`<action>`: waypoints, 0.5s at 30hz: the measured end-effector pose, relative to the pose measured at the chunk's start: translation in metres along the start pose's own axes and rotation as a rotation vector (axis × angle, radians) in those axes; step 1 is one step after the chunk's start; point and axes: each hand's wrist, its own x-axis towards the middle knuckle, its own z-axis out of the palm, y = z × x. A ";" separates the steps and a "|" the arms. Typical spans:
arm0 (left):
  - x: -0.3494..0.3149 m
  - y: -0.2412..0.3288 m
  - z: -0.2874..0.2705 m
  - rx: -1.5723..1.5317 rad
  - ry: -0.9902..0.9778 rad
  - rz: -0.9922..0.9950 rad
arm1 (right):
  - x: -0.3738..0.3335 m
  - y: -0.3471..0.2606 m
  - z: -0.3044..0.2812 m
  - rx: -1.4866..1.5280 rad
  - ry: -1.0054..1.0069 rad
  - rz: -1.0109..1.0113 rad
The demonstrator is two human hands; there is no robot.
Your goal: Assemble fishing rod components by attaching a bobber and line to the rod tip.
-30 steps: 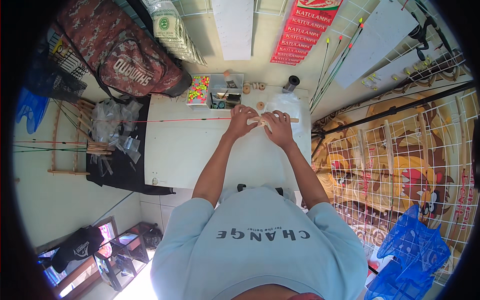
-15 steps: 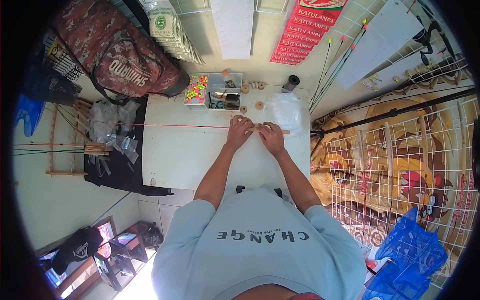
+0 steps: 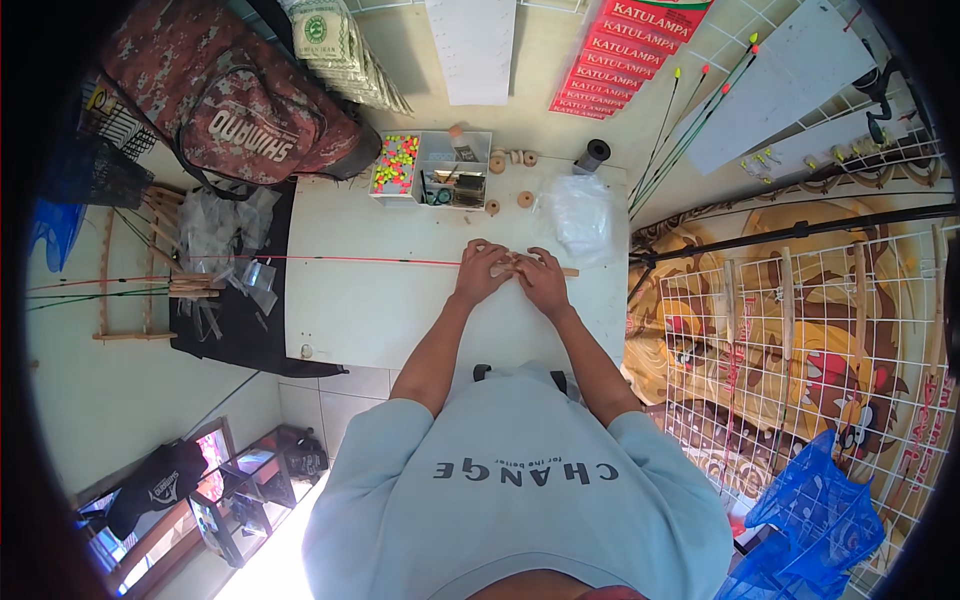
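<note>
Here I am over the white worktop [image 3: 400,325], both hands on the job, and the landmark is the thin red rod [image 3: 390,261] stretched out sideways in front of me. My left hand [image 3: 484,272] is at the rod's right-hand part, fingers curled round it; my right hand [image 3: 541,281] is just beside, knuckles up, fingers bent down onto the same stretch. So they're close together, both clamped on the rod, the tips meeting around something pale and small; I can't tell exactly which finger touches what.

Past my right hand a wooden end [image 3: 571,272] pokes out in line with the rod. The other way, the red length runs from my left hand out over the worktop's edge and across the clear packets [image 3: 215,225] there.

Beyond the rod, on its far side, sits the divided box [image 3: 392,200], bright little beads [image 3: 397,160] filling its left compartment. Also on the rod's far side: a round wooden piece [image 3: 525,199], a crumpled clear plastic bag [image 3: 580,215] and, farther off, a dark cylinder [image 3: 592,154]. On the rod's near side, my two forearms reach up.
</note>
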 end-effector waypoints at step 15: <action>-0.015 0.003 0.015 -0.089 0.128 -0.141 | -0.015 -0.006 -0.009 0.073 -0.176 0.058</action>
